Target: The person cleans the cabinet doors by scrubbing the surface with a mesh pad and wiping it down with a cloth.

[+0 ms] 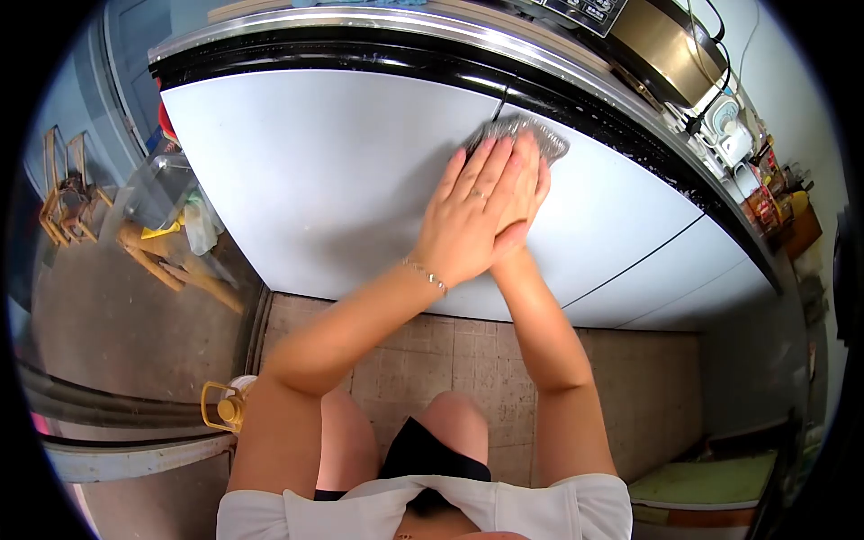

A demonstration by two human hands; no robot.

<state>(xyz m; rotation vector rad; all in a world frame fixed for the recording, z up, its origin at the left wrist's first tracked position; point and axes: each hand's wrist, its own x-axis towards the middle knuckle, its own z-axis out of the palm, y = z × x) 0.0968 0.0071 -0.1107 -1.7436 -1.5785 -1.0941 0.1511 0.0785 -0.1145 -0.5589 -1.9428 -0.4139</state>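
Note:
A silvery-grey, wrinkled cleaning cloth (544, 135) lies against the pale cabinet door (603, 202), just under its black top trim. My right hand (529, 184) presses the cloth to the door and is partly covered. Over its back lies my left hand (463, 216), fingers stretched out and thumb crossing near the right wrist. A ring and a thin bracelet show on the left. The cloth sticks out around the fingertips, mostly to the right; how the right fingers grip it is hidden.
A gold-coloured pot (666, 49) with a black cord stands on the counter, beside a black control panel (589, 11). At left are a wooden stool (180, 265), a grey basin (160, 193) and a small chair (70, 193). A yellow-handled container (229, 409) stands near my left elbow.

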